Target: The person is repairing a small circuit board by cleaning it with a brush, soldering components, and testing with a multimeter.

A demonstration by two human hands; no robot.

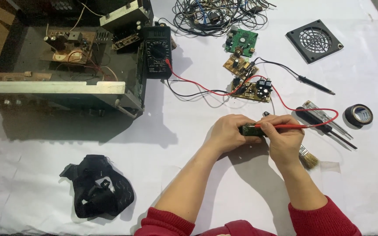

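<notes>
While left hand (227,133) grips small dark component (251,130) from its left end, right hand (282,134) pinches red probe (290,126) against its right end. Component long axis runs left-right, between hands, on white tabletop (189,144) below yellow circuit board (253,90). Multimeter (158,51) well up-left.

White-clothed table (197,183) carries multimeter (159,51), circuit boards (250,89), tape roll (358,115).

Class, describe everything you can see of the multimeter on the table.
The multimeter is a black, upright-rectangle handheld unit, plastic by its look, lying flat, face up, on the white table cover, against the open metal chassis. It has a display window at its top and a round dial below. A red lead and a black lead run from its lower end; the red probe is in the right hand.
</notes>
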